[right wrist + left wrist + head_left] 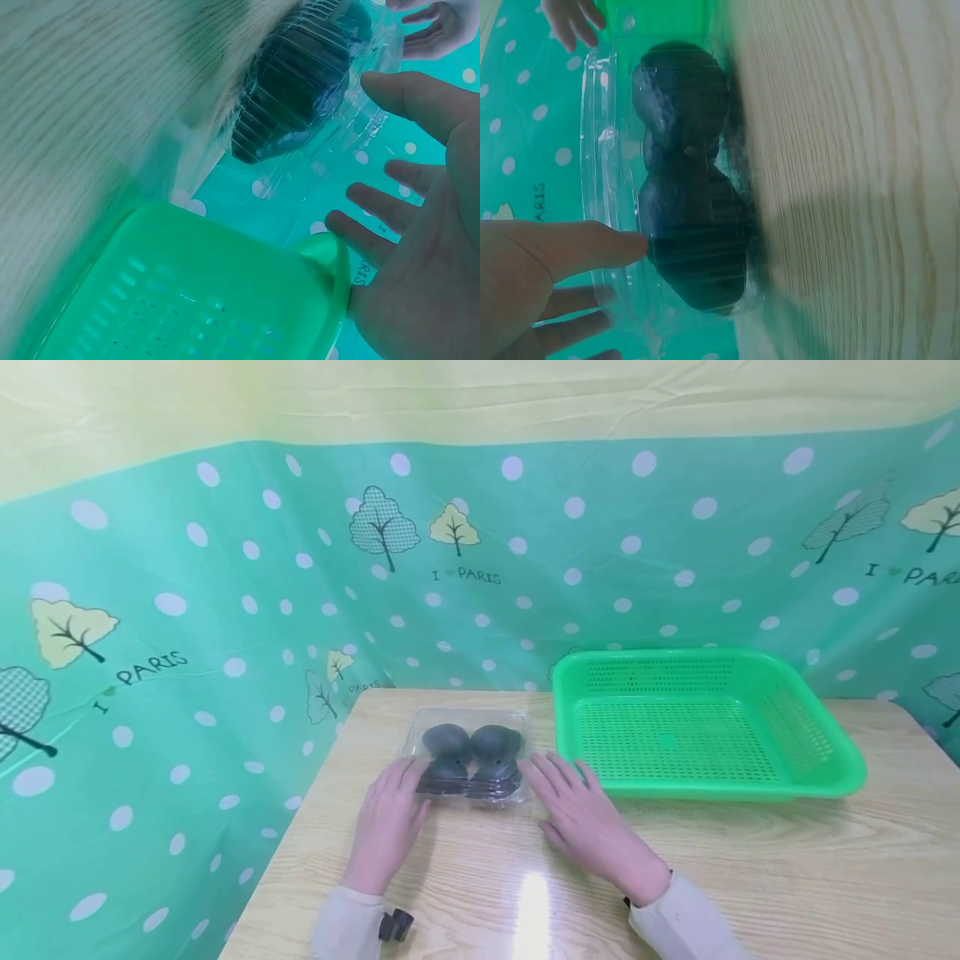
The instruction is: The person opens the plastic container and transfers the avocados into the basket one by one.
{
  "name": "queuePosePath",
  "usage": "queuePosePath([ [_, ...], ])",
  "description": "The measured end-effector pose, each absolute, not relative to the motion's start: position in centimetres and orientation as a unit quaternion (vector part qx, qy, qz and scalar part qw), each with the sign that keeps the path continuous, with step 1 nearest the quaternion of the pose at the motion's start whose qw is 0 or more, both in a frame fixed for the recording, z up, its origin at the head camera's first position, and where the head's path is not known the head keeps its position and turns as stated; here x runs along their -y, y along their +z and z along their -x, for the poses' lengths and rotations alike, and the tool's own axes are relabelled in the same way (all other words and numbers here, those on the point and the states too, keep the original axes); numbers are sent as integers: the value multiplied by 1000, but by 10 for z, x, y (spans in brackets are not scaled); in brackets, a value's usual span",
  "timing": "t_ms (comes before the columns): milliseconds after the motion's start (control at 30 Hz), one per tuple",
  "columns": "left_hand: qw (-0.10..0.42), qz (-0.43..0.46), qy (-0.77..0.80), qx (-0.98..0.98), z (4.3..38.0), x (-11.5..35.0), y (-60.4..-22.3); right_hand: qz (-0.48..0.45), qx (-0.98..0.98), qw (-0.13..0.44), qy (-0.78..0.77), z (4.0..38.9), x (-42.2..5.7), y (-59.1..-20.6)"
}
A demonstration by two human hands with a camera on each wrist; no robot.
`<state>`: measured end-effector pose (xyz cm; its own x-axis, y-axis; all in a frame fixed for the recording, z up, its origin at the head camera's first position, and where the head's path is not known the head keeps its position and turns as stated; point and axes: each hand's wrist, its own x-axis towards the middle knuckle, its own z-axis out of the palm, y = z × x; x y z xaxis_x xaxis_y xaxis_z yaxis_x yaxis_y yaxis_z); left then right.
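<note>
A clear plastic clamshell box lies on the table, and several dark, rounded avocados show through its walls. At the box's near left corner is my left hand, its fingers extended along the side. In the left wrist view the thumb lies over the clear wall; whether it touches cannot be told. My right hand is beside the near right corner, fingers spread and fairly straight. The right wrist view has its thumb close to the box, contact uncertain. Neither hand grips anything.
A green perforated plastic basket stands to the right of the box, close to my right hand. The wooden table backs onto a green dotted curtain. A small black object shows by my left cuff.
</note>
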<state>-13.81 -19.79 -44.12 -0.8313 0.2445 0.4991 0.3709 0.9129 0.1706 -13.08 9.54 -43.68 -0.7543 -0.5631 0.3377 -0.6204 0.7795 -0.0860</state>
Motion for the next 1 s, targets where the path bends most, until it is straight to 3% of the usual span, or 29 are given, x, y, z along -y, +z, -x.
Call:
queuePosePath([
  [1000,201,157,-157,954,143,209,-444,-312,926,186,107,140,-81,-441],
])
